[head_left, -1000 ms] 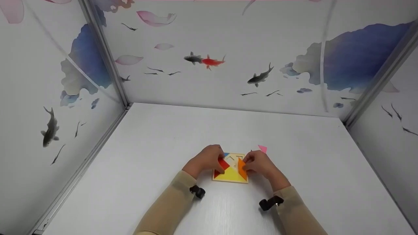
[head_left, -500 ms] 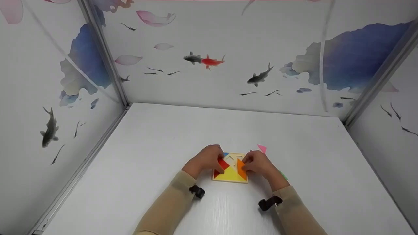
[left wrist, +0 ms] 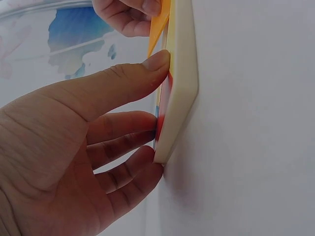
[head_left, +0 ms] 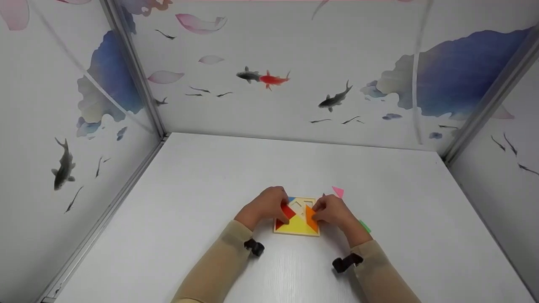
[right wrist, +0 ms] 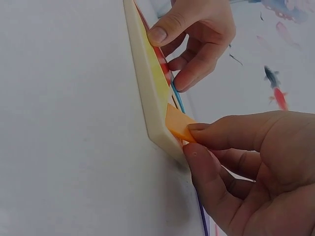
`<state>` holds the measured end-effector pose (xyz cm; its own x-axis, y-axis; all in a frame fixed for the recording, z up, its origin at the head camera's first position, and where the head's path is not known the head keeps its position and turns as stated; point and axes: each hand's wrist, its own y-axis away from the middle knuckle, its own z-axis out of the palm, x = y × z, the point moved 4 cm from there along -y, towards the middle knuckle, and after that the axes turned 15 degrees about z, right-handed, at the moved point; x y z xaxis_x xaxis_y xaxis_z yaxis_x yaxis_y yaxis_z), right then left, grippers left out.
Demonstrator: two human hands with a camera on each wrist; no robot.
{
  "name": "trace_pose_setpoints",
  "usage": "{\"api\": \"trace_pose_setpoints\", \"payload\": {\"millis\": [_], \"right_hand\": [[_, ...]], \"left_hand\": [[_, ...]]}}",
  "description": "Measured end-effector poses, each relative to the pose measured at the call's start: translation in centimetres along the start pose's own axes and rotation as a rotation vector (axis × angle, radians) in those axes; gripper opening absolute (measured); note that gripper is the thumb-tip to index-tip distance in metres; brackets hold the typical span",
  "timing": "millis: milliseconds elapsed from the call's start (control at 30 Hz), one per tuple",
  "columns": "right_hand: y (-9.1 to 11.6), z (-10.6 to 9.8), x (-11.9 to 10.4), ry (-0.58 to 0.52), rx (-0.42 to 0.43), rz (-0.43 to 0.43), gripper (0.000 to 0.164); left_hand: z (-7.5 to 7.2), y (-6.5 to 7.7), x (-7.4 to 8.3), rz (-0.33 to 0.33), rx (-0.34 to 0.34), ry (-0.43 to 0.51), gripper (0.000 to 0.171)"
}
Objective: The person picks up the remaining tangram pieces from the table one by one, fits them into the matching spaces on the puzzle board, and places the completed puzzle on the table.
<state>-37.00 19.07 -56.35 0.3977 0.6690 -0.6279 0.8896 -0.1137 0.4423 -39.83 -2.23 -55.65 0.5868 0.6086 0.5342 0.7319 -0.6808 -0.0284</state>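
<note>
A square tangram tray (left wrist: 184, 73) lies in front of me, seen edge-on in both wrist views. A yellow piece (head_left: 296, 228), red pieces (head_left: 289, 211) and a blue piece (head_left: 291, 199) sit in it; bare recesses show at its far right. My left hand (head_left: 269, 204) holds the tray's left side, thumb on its face and fingers around the far corner. My right hand (head_left: 337, 212) pinches an orange piece (right wrist: 178, 124) between thumb and index finger. That piece stands tilted over the tray's right side, its lower end at the yellow piece's edge.
Beyond my right hand lies a pink triangle (head_left: 338, 191) on the white table (head_left: 236, 164). A green piece (head_left: 365, 226) shows beside my right forearm, partly hidden. A purple edge (right wrist: 202, 214) is visible below my right fingers. Printed walls enclose the table.
The orange piece has tilted very slightly leftward with my right hand. More of the green piece shows as the right forearm shifts a little left. My left hand has stayed put.
</note>
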Motion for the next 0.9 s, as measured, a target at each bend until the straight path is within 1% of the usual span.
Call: {"api": "trace_pose_setpoints", "payload": {"millis": [100,333,433,900], "right_hand": [[0.0,-0.01,0.03,0.008,0.002,0.002,0.014],[-0.26,0.03,0.19,0.044,0.015,0.009,0.014],[-0.19,-0.03,0.07,0.059,0.022,0.002,0.015],[-0.29,-0.02,0.29,0.052,0.01,0.021,0.016]], "left_hand": [[0.03,0.03,0.0,-0.005,0.002,0.003,0.045],[0.01,0.05,0.22,-0.001,-0.005,-0.028,0.046],[0.03,0.02,0.24,-0.011,-0.002,-0.019,0.046],[0.04,0.03,0.34,-0.027,-0.005,-0.003,0.047]]}}
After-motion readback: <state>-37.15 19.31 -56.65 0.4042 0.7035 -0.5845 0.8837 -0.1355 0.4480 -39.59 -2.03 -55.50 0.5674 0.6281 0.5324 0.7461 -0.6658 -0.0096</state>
